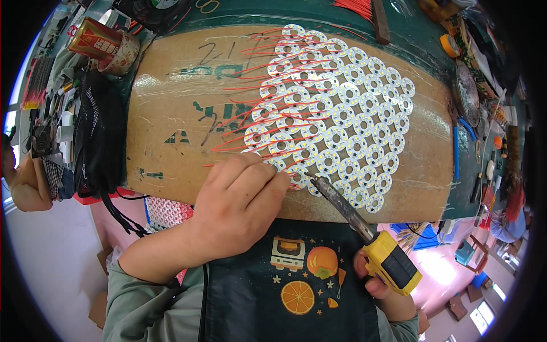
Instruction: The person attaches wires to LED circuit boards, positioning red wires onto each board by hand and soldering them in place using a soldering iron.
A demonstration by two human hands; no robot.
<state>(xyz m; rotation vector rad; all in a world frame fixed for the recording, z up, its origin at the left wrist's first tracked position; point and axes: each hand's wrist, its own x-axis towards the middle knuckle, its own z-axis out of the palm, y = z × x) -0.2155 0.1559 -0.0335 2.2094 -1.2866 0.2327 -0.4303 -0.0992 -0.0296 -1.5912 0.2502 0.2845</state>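
Observation:
A sheet of several round white LED boards (342,108) lies on a brown cardboard sheet (171,114), with thin red wires (245,114) fanning out to the left. My left hand (239,205) rests at the lower edge of the boards, fingers curled and pinching something small that I cannot make out. My right hand (382,285) grips the yellow and black handle of a soldering iron (364,228). Its dark tip points up-left and touches a board just right of my left fingertips.
A red can in a cup (105,43) and a black mesh bag (99,131) sit at the left. Tools, tape rolls (450,45) and clutter line the right side of the green bench. Another person (23,176) is at the far left edge.

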